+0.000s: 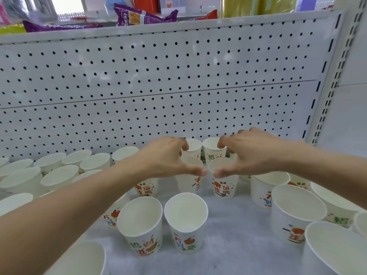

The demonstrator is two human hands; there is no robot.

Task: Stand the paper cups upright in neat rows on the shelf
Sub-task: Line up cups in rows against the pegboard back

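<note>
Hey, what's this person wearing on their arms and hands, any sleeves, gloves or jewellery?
Nothing worn shows. The left forearm and right forearm are bare to the frame's edges, no sleeve in view. The left hand and right hand show no gloves, rings, watch or bracelet. A few fingernails look dark, polish or shadow.

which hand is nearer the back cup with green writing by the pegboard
Right. The right hand grips the middle cup just in front, fingertips at the back cup rim. The left hand grips the neighbour cup, further left.
</note>
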